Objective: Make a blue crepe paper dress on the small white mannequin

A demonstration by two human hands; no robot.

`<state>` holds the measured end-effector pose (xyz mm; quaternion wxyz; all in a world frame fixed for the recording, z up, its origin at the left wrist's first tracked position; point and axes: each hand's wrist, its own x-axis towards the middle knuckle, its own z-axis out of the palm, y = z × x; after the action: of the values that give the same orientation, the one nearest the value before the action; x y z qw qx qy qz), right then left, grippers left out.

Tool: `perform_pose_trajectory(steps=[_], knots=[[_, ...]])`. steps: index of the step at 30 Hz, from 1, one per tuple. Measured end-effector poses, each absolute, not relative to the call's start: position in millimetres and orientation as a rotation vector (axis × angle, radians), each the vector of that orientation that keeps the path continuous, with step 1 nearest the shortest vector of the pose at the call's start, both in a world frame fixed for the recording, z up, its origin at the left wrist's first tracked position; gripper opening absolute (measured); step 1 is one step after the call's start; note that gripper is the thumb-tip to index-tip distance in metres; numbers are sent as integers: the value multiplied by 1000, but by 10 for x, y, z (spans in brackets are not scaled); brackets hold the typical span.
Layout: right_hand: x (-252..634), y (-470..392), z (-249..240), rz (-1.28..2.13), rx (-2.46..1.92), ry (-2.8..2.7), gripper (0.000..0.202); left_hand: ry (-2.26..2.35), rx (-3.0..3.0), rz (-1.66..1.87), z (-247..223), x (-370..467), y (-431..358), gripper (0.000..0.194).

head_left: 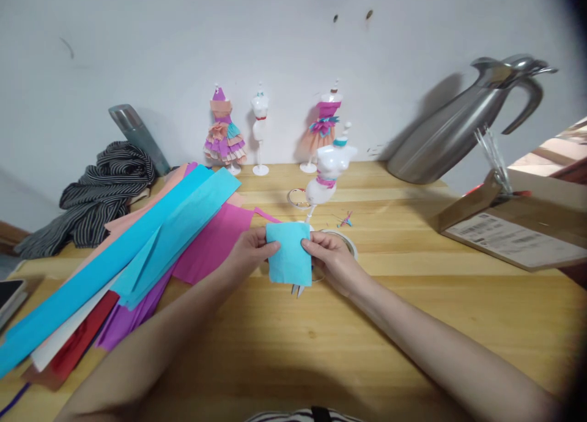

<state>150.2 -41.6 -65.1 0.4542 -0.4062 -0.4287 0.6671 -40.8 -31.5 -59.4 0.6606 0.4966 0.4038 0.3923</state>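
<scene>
Both bare forearms reach forward over the pale wooden desk (275,355), angling inward until the hands nearly meet. The left hand (251,249) pinches the left edge of a small, roughly square light-blue paper sheet (289,254) between thumb and curled fingers; the right hand (331,255) mirrors it, thumb in front, gripping the right edge. The sheet is spread flat between them, partly covering pointed silvery blades (298,290).

"What does the blue paper square (290,254) hide?"

"Part of the scissors (299,292); some shows below it."

"Right of it?"

"The right hand (337,262) covers part of a pale ring (351,243); farther, the edge crops a carton (532,209), its label (509,241) unreadable."
</scene>
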Motion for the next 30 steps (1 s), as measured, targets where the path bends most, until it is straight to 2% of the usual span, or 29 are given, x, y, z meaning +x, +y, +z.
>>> perform_pose_trajectory(steps=[8,16,25,30], knots=[[1525,-426,-619,1875,-823,-970,36,761,1148,855,-635,-402,-329,40],[1453,-473,-609,1914,-784,-992,36,702,1170,857,-543,-413,-367,34],[1434,-515,-677,1660,-881,-1176,35,788,1182,834,-511,-357,-423,39],[1426,-515,-671,1414,-892,-1300,28,776,1192,872,-481,-333,-447,32]])
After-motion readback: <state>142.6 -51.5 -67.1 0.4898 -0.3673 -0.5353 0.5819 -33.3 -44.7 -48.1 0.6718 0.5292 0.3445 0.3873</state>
